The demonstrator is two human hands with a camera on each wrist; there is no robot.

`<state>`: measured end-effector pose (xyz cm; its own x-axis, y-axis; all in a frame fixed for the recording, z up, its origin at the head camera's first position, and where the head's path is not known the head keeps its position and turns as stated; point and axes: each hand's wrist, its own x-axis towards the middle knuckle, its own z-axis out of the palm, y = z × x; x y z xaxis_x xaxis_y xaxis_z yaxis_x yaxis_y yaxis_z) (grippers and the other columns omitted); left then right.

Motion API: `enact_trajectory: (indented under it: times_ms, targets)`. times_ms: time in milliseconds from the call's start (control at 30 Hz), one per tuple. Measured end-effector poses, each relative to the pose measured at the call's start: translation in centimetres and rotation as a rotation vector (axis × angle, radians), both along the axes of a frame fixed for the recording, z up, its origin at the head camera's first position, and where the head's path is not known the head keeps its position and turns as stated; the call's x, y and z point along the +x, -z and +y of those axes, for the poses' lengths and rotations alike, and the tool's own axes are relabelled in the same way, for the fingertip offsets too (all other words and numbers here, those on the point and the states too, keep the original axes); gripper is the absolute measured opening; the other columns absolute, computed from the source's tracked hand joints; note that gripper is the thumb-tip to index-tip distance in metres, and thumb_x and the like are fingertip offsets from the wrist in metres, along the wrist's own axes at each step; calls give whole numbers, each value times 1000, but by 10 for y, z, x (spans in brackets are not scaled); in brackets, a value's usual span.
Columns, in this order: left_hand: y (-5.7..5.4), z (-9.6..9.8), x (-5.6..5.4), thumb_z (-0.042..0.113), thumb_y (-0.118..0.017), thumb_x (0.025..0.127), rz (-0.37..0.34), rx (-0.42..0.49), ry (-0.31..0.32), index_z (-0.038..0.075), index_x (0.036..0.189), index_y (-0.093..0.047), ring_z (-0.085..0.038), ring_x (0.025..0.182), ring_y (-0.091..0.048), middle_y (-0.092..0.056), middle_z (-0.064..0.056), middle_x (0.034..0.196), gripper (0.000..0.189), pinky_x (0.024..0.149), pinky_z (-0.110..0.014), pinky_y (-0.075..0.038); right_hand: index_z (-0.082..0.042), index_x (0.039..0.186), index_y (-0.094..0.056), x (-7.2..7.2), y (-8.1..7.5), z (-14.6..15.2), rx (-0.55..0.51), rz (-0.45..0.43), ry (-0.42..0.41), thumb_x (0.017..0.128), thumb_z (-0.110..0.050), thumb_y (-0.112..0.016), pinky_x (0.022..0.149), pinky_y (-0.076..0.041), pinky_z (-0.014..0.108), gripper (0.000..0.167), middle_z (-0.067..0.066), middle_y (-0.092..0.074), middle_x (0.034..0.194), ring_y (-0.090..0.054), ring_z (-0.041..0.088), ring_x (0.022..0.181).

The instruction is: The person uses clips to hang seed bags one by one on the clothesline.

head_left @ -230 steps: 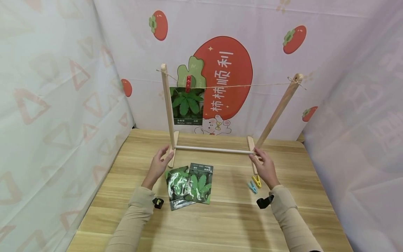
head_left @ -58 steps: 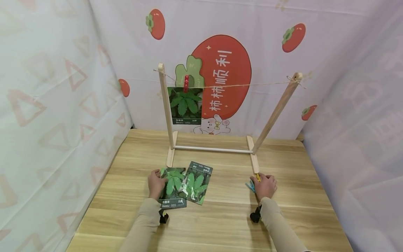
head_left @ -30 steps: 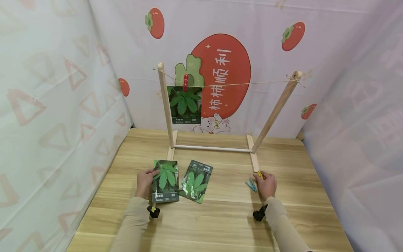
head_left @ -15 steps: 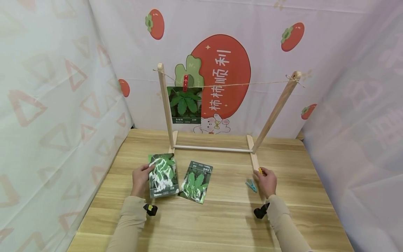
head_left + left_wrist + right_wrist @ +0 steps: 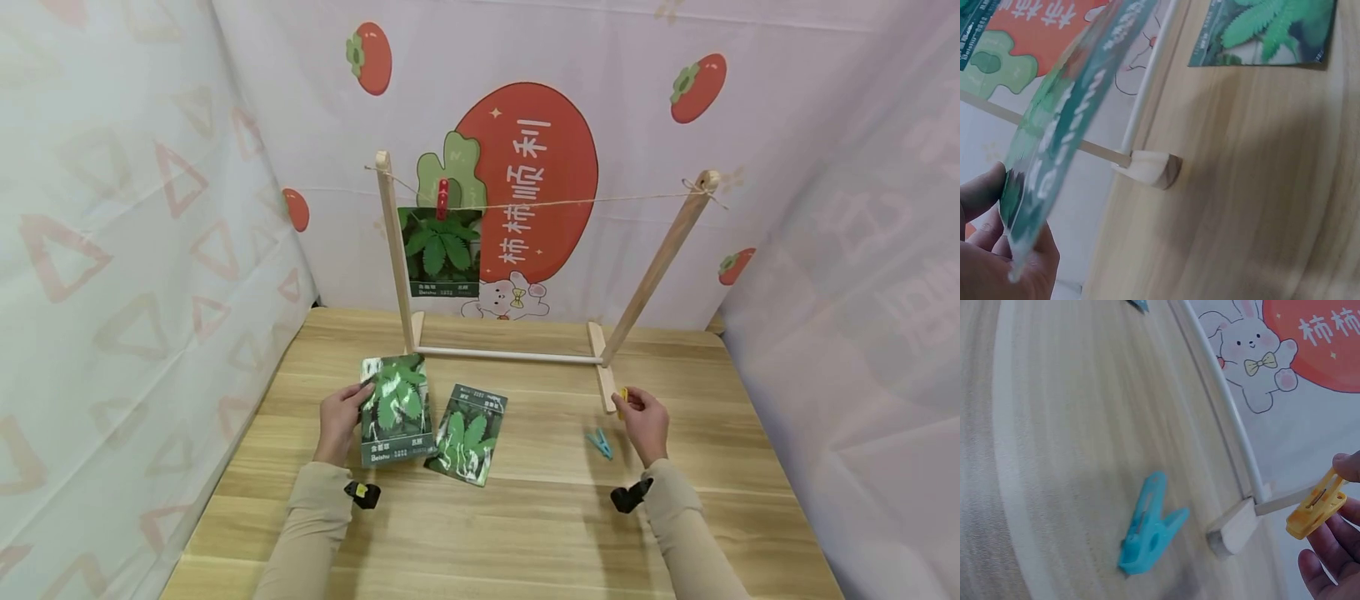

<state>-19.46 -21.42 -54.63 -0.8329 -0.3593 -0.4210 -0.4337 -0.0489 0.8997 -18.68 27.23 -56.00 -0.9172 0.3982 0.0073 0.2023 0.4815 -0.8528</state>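
My left fingers (image 5: pixel 1045 265) pinch a glossy green plant-printed packet (image 5: pixel 396 408) by its edge above the wood-grain table (image 5: pixel 517 542); my right fingers (image 5: pixel 1333 550) grip a yellow plastic clothespin (image 5: pixel 1304 522) near a pale wooden foot (image 5: pixel 1236 529). The slick packet could slide free if my pinch loosens.

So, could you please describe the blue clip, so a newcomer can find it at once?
On the table stands a wooden frame with a string across its top. Just in front of its right foot lies a small light-blue clip. It is the only clip seen lying there: the yellow clip is in the right hand, the red clip up on the string.
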Motion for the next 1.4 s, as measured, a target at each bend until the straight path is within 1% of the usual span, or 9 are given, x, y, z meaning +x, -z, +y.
enact_trajectory:
  times_ms: [133, 333, 467, 567, 667, 833, 1000, 1233, 1400]
  targets:
    - [-10, 2, -2, 25, -66, 94, 6, 42, 23, -4, 130, -56, 1, 80, -60, -57, -7, 122, 47, 73, -15, -52, 6, 123, -61, -1, -10, 0, -33, 1, -25, 92, -22, -68, 64, -44, 4, 42, 23, -64, 112, -51, -7, 77]
    - [-25, 4, -4, 22, -65, 94, 27, 52, 50, -7, 133, -52, 0, 83, -60, -54, -10, 127, 50, 82, -18, -52, 5, 121, -63, -5, -24, -2, -38, 51, -33, 91, -21, -69, 63, -44, 3, 40, 23, -66, 110, -50, -13, 73]
    - [-32, 8, -5, 20, -65, 94, 54, 65, 60, -8, 130, -53, -1, 82, -59, -55, -8, 121, 46, 80, -18, -53, 5, 122, -63, -7, -31, -3, -40, 87, -40, 90, -18, -70, 63, -43, 2, 40, 24, -65, 108, -49, -15, 72]
    - [-37, 11, -7, 19, -65, 94, 74, 72, 59, -7, 126, -56, -1, 80, -60, -57, -4, 112, 42, 77, -18, -53, 5, 122, -64, -9, -37, -3, -24, 111, -48, 90, -17, -70, 63, -42, 2, 39, 24, -66, 107, -48, -16, 72]
    - [-43, 12, -11, 20, -66, 94, 99, 69, 72, -6, 126, -57, -2, 81, -62, -59, -3, 109, 41, 75, -18, -54, 5, 121, -64, -12, -41, -4, -11, 131, -54, 91, -17, -69, 64, -42, 2, 38, 25, -66, 107, -48, -16, 72]
    - [-53, 13, -19, 20, -66, 94, 144, 47, 87, -5, 125, -58, -2, 81, -62, -61, 0, 103, 40, 74, -18, -55, 9, 118, -64, -16, -50, -8, -28, 147, -74, 90, -14, -69, 64, -43, 2, 37, 27, -67, 107, -50, -15, 71]
    - [-61, 16, -24, 21, -68, 92, 163, 61, 83, -5, 120, -59, -2, 81, -62, -60, 1, 101, 39, 73, -17, -55, 9, 117, -64, -19, -61, -9, -32, 156, -84, 90, -12, -69, 65, -44, 3, 35, 26, -67, 106, -51, -15, 72]
    - [-71, 26, -29, 18, -68, 92, 186, 77, 40, -3, 116, -61, -3, 80, -62, -59, 0, 102, 33, 72, -17, -54, 8, 118, -64, -25, -84, -11, -78, 205, -127, 90, -12, -69, 67, -46, 3, 34, 27, -65, 110, -54, -15, 74]
    - [-80, 36, -38, 19, -70, 91, 234, 94, 51, -3, 115, -63, -4, 80, -63, -61, 1, 99, 33, 75, -20, -55, 9, 116, -65, -29, -99, -10, -96, 261, -142, 89, -7, -69, 68, -47, 2, 32, 29, -65, 111, -55, -17, 75]
